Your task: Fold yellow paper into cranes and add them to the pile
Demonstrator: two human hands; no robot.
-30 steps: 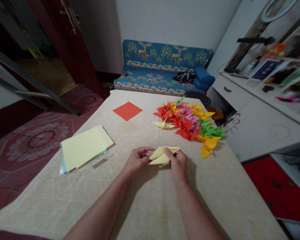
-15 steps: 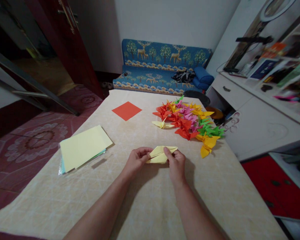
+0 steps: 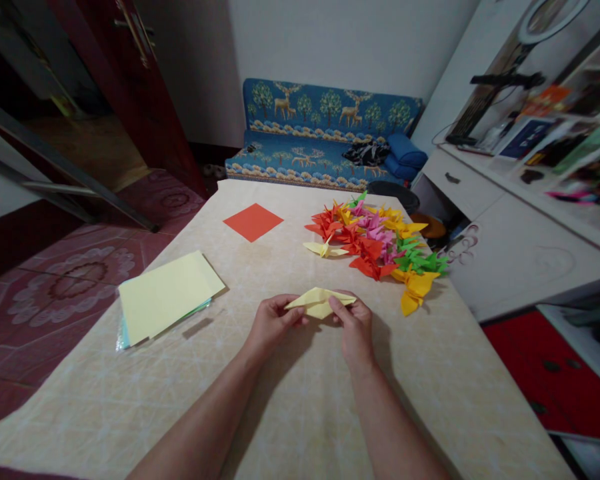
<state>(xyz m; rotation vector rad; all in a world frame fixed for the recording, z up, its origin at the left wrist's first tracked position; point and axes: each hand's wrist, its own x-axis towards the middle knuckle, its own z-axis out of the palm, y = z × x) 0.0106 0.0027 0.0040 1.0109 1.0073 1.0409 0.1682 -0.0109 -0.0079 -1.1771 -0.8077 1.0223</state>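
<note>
A pale yellow piece of folded origami paper [image 3: 319, 303], drawn out into a long diamond, is held between both hands above the cloth-covered table [image 3: 300, 400]. My left hand [image 3: 273, 323] pinches its left point between thumb and fingers. On the other side, my right hand [image 3: 356, 327] grips the right part, its thumb lying on top of the folds. Beyond the hands sits a finished pale yellow paper crane [image 3: 325, 250], at the near edge of a pile of red, pink, green and orange paper cranes [image 3: 373, 233].
A red paper square [image 3: 253, 222] lies flat toward the far left. Nearer on the left is a stack of pale yellow sheets [image 3: 170, 293] with blue-green ones beneath. Past the table stands a blue patterned sofa [image 3: 330, 127]; a white cabinet [image 3: 520, 233] flanks the right side.
The folded paper has turned and opened into a longer, narrower diamond. My left fingers have shifted to its left point, and my right hand keeps its grip.
</note>
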